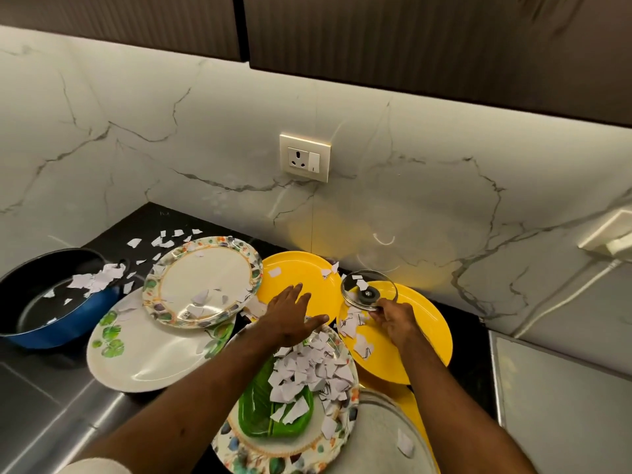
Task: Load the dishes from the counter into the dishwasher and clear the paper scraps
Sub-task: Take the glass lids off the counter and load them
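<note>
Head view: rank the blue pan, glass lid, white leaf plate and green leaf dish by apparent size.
1. Tied: white leaf plate and blue pan look alike. The frame edge cuts off the pan, so they are unranked.
2. Then green leaf dish, partly under paper scraps.
3. Smallest: glass lid, though farther away.

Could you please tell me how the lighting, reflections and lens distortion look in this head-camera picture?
Head view: under-cabinet light washes the marble backsplash bright; the glossy marble mirrors the yellow plate as a yellow glow and the glass lid as a faint arc; the wide-angle lens bends the lower edge of the cabinets and tilts the socket; the steel surface at lower left shows soft glare streaks.
</note>
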A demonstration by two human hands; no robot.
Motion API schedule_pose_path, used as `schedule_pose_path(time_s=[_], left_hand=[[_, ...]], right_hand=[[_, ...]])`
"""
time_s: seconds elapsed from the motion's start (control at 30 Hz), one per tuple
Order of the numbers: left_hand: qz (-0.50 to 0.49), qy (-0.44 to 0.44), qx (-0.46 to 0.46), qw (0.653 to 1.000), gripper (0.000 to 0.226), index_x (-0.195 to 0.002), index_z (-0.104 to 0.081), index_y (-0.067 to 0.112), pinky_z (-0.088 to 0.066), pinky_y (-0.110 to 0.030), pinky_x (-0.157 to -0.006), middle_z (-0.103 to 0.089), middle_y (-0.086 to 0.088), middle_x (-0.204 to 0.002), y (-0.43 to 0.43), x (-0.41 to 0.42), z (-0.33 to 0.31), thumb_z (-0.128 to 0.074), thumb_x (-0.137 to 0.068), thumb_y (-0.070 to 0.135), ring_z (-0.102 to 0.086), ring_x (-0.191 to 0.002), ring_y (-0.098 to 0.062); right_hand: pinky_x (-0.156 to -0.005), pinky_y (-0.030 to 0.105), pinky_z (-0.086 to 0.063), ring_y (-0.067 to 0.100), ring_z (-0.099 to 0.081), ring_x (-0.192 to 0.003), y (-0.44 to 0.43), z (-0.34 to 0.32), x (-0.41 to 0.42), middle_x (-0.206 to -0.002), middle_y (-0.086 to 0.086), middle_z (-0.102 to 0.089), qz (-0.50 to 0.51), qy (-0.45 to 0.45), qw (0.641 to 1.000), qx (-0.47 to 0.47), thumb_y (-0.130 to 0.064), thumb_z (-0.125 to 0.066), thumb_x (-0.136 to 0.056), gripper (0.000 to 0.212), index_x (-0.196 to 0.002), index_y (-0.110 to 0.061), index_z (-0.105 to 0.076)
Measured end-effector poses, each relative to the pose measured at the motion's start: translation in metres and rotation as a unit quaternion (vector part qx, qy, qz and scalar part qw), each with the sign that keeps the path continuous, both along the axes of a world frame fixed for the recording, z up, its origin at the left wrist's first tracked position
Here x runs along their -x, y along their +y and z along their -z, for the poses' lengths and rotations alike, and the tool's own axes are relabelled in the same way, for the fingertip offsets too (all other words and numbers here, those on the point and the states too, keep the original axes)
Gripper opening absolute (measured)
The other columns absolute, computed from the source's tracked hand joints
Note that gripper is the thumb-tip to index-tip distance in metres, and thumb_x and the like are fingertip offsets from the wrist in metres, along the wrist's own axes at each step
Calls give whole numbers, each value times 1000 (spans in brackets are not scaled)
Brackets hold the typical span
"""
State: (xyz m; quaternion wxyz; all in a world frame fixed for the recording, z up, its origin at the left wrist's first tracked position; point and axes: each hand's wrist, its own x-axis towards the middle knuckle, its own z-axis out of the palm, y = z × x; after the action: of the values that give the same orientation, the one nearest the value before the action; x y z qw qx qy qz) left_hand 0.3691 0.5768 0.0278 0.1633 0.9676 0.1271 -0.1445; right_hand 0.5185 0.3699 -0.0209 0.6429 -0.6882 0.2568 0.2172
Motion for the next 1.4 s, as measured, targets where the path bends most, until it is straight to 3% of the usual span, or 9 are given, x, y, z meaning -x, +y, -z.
schedule_pose_path(time_s=[0.2, 0.33, 0.4, 0.53, 0.67, 0.93, 1.07, 1.23, 1.4], left_hand=[[-183, -110, 262, 941, 83, -153, -42, 14, -30, -46, -120, -36, -11, -162, -17, -19, 0, -53, -92, 70, -36, -146, -30], [-322, -51, 627, 707, 64, -132, -57, 21, -56, -45, -99, -57, -11, -140, -28, -19, -9, -65, -87, 64, -62, -121, -37], [-310, -50, 688, 655, 42, -125, -61, 20, -59, -47, -93, -69, -15, -127, -35, -15, -14, -61, -96, 51, -70, -111, -39], [-291, -98, 689, 656, 38, -132, -60, 3, -60, -48, -88, -73, -19, -118, -39, -6, -9, -57, -103, 27, -72, -106, -39], [-259, -108, 651, 706, 33, -127, -64, 4, -61, -47, -85, -75, -16, -116, -33, 5, -10, -60, -102, 25, -74, -101, -38], [-182, -81, 611, 767, 30, -123, -67, 11, -61, -46, -87, -76, -11, -114, -39, 16, -26, -61, -102, 31, -75, -100, -35], [-180, -88, 599, 775, 32, -120, -70, 11, -60, -50, -90, -76, -13, -113, -35, 19, -31, -65, -99, 34, -75, -99, -34], [-168, -86, 589, 786, 29, -120, -71, 10, -59, -51, -91, -76, -11, -113, -31, 25, -26, -63, -101, 30, -75, -101, -34], [-197, -120, 569, 789, 31, -120, -70, 10, -62, -48, -85, -76, -13, -112, -23, 34, -22, -65, -99, 33, -76, -95, -32]], right_hand=[[-71, 32, -60, 29, -74, -91, -5, -17, 34, -96, 19, -76, 30, -56, 996, -61, -5, -65, -94, 9, -93, -1, -73], [-83, 35, -61, 27, -75, -90, -13, -50, 71, -93, 16, -78, -14, -93, 983, -156, -3, -63, -98, 9, -102, -3, -72], [-78, 32, -61, 28, -76, -90, -17, -61, 86, -96, 18, -78, -56, -111, 979, -161, -1, -66, -95, 12, -106, -1, -70], [-77, 28, -60, 24, -76, -96, -27, -58, 97, -109, 11, -78, -147, -144, 974, -94, -14, -72, -95, 27, -120, -4, -68], [-78, 14, -49, 5, -62, -104, -34, -56, 94, -122, -13, -61, -163, -352, 901, 195, -32, -77, -93, 48, -137, -25, -59], [-96, 26, -52, 10, -56, -114, 5, -64, 91, -130, -6, -59, -355, -460, 778, 240, -20, -74, -93, 41, -132, -26, -64], [-77, 9, -46, 7, -59, -92, 16, -59, 102, -112, -4, -63, -303, -485, 786, 235, -13, -70, -96, 23, -118, -18, -70], [-76, 38, -57, 14, -61, -83, 22, -58, 106, -91, 0, -66, -298, -467, 796, 245, -16, -70, -96, 5, -92, -15, -73], [-76, 33, -56, 15, -62, -87, 10, -64, 106, -94, 0, -68, -230, -466, 818, 247, -16, -72, -94, 1, -95, -16, -72]])
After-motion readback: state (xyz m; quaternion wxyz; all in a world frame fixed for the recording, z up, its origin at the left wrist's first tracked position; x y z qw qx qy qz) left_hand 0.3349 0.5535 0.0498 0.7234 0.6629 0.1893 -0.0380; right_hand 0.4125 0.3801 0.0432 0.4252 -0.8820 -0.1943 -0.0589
